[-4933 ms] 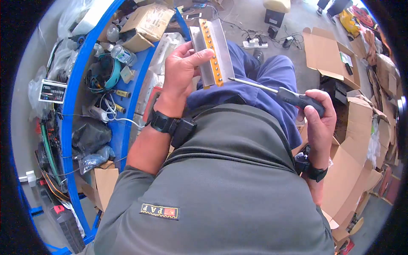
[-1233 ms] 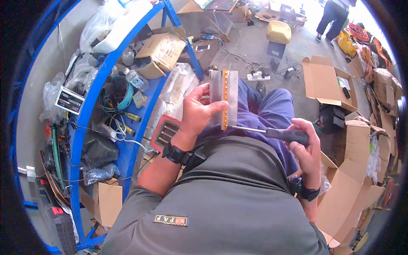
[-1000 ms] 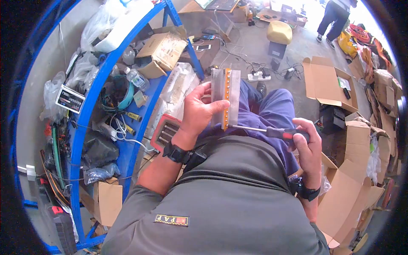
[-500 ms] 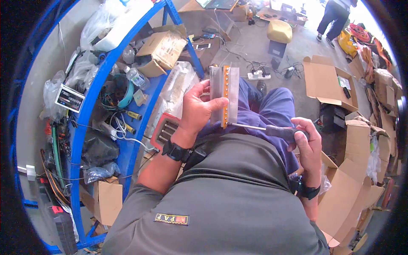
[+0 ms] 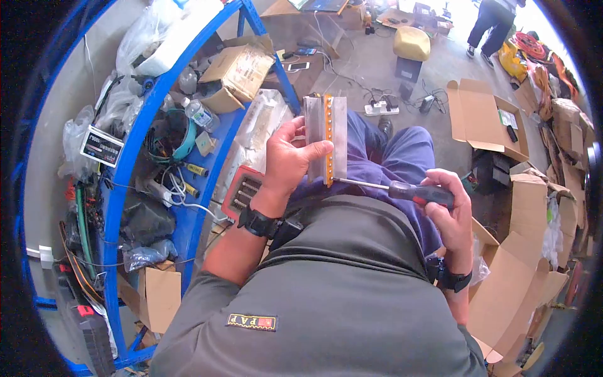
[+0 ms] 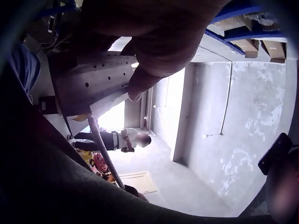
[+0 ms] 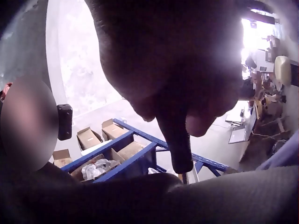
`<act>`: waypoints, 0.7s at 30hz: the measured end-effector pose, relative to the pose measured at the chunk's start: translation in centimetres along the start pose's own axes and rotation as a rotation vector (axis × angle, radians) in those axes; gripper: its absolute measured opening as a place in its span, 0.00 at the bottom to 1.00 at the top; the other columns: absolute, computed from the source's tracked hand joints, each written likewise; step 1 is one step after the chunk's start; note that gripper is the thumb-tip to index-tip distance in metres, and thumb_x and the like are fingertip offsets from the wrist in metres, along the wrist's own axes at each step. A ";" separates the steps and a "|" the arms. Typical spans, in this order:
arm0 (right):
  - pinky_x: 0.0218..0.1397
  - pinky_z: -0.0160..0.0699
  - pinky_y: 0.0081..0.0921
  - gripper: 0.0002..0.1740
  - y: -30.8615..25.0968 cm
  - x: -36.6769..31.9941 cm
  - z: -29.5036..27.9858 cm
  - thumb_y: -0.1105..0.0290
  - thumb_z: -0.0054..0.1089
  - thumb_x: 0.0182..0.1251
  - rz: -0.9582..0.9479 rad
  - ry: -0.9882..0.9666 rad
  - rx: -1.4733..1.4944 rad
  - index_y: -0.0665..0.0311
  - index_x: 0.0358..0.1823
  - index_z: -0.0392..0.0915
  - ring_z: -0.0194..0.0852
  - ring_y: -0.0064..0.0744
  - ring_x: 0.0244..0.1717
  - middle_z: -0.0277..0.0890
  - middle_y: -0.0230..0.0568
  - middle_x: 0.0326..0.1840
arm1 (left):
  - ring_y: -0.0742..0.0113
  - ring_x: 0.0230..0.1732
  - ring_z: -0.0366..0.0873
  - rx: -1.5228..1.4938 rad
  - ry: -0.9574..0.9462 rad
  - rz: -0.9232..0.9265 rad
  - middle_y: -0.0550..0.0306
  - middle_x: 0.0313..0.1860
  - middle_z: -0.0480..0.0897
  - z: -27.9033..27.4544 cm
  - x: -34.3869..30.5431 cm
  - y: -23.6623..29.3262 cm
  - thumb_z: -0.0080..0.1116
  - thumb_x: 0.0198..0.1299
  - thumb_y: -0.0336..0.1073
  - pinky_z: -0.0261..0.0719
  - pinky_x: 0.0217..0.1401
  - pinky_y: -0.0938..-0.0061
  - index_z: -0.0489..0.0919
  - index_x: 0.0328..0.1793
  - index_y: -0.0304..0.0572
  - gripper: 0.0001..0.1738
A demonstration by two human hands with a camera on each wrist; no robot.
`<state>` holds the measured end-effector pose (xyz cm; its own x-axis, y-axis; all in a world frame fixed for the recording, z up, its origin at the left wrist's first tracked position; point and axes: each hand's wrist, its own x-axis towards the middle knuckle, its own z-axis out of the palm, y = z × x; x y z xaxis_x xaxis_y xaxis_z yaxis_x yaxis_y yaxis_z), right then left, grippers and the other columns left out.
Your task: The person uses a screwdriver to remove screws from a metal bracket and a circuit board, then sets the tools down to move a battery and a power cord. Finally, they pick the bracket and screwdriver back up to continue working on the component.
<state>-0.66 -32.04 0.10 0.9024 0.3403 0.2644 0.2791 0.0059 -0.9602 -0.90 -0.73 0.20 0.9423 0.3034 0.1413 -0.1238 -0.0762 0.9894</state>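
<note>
My left hand [image 5: 290,158] grips a grey metal piece [image 5: 339,138] by its left side, thumb lying near an orange strip [image 5: 328,119] with a row of small screws. In the left wrist view the metal piece [image 6: 100,81] shows several holes, and the left hand [image 6: 163,37] covers its upper side. My right hand [image 5: 453,210] holds a dark screwdriver [image 5: 408,191] by the handle, its shaft pointing left and its tip at the lower end of the strip. The right wrist view shows the right hand [image 7: 173,65] dark around the screwdriver handle [image 7: 177,144].
A blue shelf [image 5: 135,132] with a bottle [image 5: 200,115], bags and cables stands left. A red case [image 5: 244,193] lies beside the left forearm. Cardboard boxes [image 5: 480,119] lie right, a power strip [image 5: 381,109] ahead. Another person [image 5: 493,28] stands at the back.
Since the earliest frame, both hands, the metal piece and the screwdriver sit lower in the head view, and the strip is more upright. Over the last second the right fingers have shifted on the handle.
</note>
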 end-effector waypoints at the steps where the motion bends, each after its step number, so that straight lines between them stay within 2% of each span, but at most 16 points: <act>1: 0.37 0.75 0.16 0.23 0.0 -0.1 0.1 0.74 0.60 0.62 0.000 0.001 0.000 0.66 0.60 0.73 0.75 0.18 0.34 0.76 0.36 0.41 | 0.64 0.47 0.84 -0.022 -0.012 -0.005 0.46 0.50 0.82 0.0 0.0 -0.1 0.77 0.49 0.27 0.85 0.50 0.71 0.73 0.66 0.27 0.37; 4: 0.39 0.76 0.17 0.24 -0.5 -0.2 0.0 0.74 0.60 0.61 0.031 0.031 0.081 0.66 0.60 0.73 0.76 0.18 0.35 0.76 0.36 0.43 | 0.64 0.47 0.84 -0.052 -0.027 -0.010 0.46 0.50 0.82 0.0 0.1 -0.1 0.77 0.48 0.28 0.85 0.50 0.71 0.73 0.66 0.27 0.38; 6: 0.43 0.77 0.19 0.27 -1.1 0.0 -0.6 0.76 0.59 0.56 0.265 0.020 0.086 0.66 0.61 0.72 0.76 0.19 0.38 0.77 0.37 0.45 | 0.64 0.47 0.84 -0.060 -0.030 -0.009 0.46 0.50 0.82 0.0 0.1 -0.1 0.77 0.48 0.28 0.85 0.50 0.71 0.73 0.66 0.27 0.38; 7: 0.43 0.77 0.19 0.27 -1.2 0.0 -0.5 0.76 0.59 0.56 0.263 0.019 0.086 0.66 0.61 0.72 0.76 0.19 0.38 0.77 0.37 0.45 | 0.64 0.47 0.84 -0.041 -0.018 0.001 0.46 0.50 0.83 0.0 0.1 -0.2 0.77 0.48 0.28 0.85 0.50 0.71 0.73 0.66 0.27 0.38; 9: 0.36 0.81 0.20 0.26 -1.2 0.1 0.0 0.70 0.60 0.61 0.179 0.040 0.022 0.67 0.62 0.71 0.77 0.21 0.36 0.76 0.39 0.44 | 0.64 0.46 0.84 -0.021 -0.004 0.011 0.46 0.49 0.83 -0.1 0.1 -0.1 0.78 0.48 0.29 0.85 0.50 0.71 0.73 0.66 0.27 0.38; 10: 0.36 0.81 0.20 0.26 -0.8 0.1 0.1 0.70 0.60 0.61 0.179 0.039 0.022 0.67 0.62 0.71 0.77 0.21 0.36 0.76 0.39 0.44 | 0.65 0.48 0.83 -0.035 -0.015 -0.011 0.49 0.51 0.82 -0.1 0.0 0.0 0.77 0.48 0.28 0.84 0.52 0.71 0.74 0.65 0.29 0.37; 12: 0.35 0.82 0.20 0.26 -0.1 0.2 0.2 0.70 0.58 0.62 -0.026 0.037 -0.007 0.67 0.63 0.71 0.77 0.21 0.36 0.76 0.40 0.44 | 0.66 0.49 0.81 -0.049 -0.027 -0.034 0.52 0.52 0.82 0.0 0.0 0.0 0.77 0.48 0.27 0.82 0.54 0.71 0.76 0.65 0.30 0.35; 13: 0.35 0.82 0.20 0.26 -0.3 0.1 0.2 0.70 0.58 0.62 -0.025 0.037 -0.007 0.67 0.63 0.71 0.77 0.21 0.36 0.76 0.40 0.44 | 0.66 0.49 0.81 -0.047 -0.029 -0.045 0.53 0.52 0.82 -0.1 0.0 0.0 0.77 0.48 0.27 0.82 0.55 0.71 0.76 0.64 0.31 0.35; 15: 0.38 0.75 0.18 0.26 -0.9 0.1 0.0 0.74 0.59 0.62 0.142 0.038 0.045 0.66 0.63 0.71 0.74 0.19 0.33 0.76 0.36 0.41 | 0.66 0.49 0.81 -0.045 -0.030 -0.056 0.53 0.52 0.82 -0.1 0.0 -0.1 0.77 0.48 0.27 0.82 0.55 0.70 0.76 0.64 0.31 0.35; 17: 0.37 0.75 0.18 0.26 -0.6 0.1 -0.7 0.74 0.59 0.62 0.177 0.001 0.030 0.66 0.64 0.70 0.74 0.19 0.33 0.76 0.36 0.40 | 0.65 0.46 0.84 -0.016 -0.016 0.014 0.47 0.49 0.82 -0.1 0.1 -0.4 0.77 0.48 0.28 0.85 0.50 0.72 0.74 0.66 0.27 0.37; 19: 0.37 0.75 0.18 0.26 -0.4 0.2 -0.5 0.74 0.59 0.63 0.212 -0.035 0.016 0.66 0.64 0.70 0.74 0.19 0.33 0.76 0.35 0.39 | 0.65 0.46 0.84 -0.026 -0.011 0.016 0.47 0.49 0.82 0.0 0.1 -0.4 0.77 0.48 0.28 0.85 0.50 0.73 0.74 0.65 0.27 0.37; 21: 0.36 0.74 0.18 0.25 -0.1 0.2 0.4 0.74 0.59 0.64 -0.053 0.007 0.046 0.66 0.64 0.70 0.73 0.18 0.32 0.75 0.34 0.36 | 0.65 0.46 0.84 -0.035 -0.008 0.018 0.47 0.49 0.82 0.0 0.0 -0.4 0.77 0.48 0.28 0.85 0.50 0.73 0.74 0.65 0.27 0.37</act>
<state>-0.62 -31.59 0.26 0.8892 0.3315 0.3152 0.3112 0.0668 -0.9480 -0.87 -0.69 -0.17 0.9421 0.2951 0.1590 -0.1514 -0.0487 0.9873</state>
